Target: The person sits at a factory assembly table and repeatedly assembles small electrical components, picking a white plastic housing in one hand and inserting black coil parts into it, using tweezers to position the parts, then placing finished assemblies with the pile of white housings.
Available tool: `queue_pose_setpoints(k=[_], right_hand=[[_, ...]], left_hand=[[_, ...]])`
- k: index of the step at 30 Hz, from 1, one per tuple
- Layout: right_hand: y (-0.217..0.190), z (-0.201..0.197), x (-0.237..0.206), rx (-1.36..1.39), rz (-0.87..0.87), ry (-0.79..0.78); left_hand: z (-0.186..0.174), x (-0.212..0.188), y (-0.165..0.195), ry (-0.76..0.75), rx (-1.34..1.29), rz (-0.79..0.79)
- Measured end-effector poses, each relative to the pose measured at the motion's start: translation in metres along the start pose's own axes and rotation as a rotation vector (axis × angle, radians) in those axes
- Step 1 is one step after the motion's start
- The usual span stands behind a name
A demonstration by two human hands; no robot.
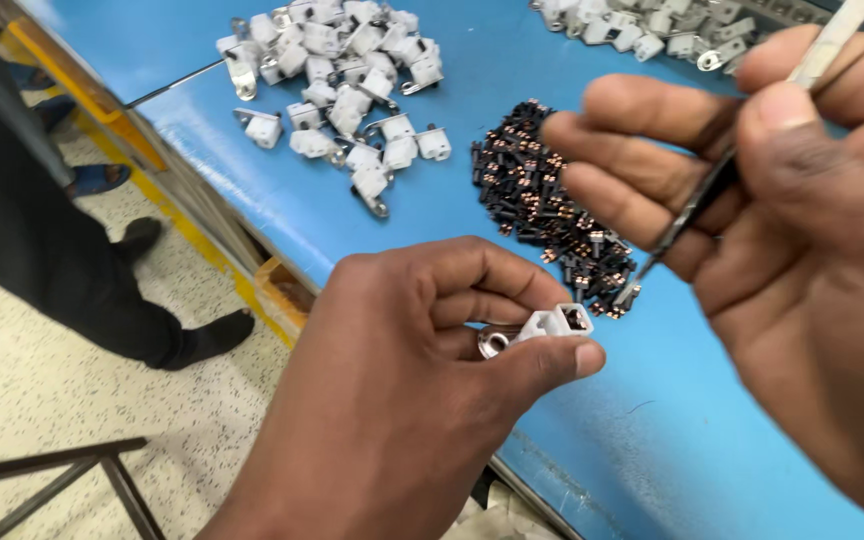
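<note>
Pinching white connector (550, 325) in left hand (402, 390), tweezers (697, 205) in right hand (782, 210)

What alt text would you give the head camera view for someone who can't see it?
A left hand pinches a small white plastic housing while the right hand grips tweezers above a pile of tiny black and copper parts. More white housings are heaped on the blue table.

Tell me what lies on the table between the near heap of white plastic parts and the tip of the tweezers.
In the head view, a pile of small black and copper parts lies between the white heap and the tweezers in the right hand.
</note>
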State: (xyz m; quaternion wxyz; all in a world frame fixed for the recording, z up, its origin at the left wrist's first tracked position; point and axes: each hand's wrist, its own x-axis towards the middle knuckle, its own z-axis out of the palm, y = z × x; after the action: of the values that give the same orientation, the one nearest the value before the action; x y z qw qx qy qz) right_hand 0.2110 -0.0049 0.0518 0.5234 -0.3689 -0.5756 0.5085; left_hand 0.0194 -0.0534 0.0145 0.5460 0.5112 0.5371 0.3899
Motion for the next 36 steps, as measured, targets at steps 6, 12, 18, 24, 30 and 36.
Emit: queue_pose_setpoints(k=[6,12,18,24,30,36], right_hand=[[0.006,0.01,-0.007,-0.126,-0.088,-0.069],[0.006,0.047,-0.024,-0.568,-0.313,0.044],[0.063,-0.013,-0.009,0.094,0.001,0.21],[0.138,-0.18,0.142,-0.682,0.114,0.556],[0.178,-0.23,0.223,-1.142,0.261,0.676],[0.107,-0.141,0.125,-0.666,0.209,0.498]], left_hand=[[0.002,0.002,0.017,-0.026,-0.088,0.075],[0.009,0.009,0.004,-0.031,-0.103,0.15],[-0.001,0.035,0.008,-0.115,0.091,-0.018],[-0.035,0.099,0.016,0.192,0.924,-0.489],[-0.057,0.12,0.016,0.445,1.172,-0.007],[-0.023,0.091,-0.007,0.152,0.094,-0.123]])
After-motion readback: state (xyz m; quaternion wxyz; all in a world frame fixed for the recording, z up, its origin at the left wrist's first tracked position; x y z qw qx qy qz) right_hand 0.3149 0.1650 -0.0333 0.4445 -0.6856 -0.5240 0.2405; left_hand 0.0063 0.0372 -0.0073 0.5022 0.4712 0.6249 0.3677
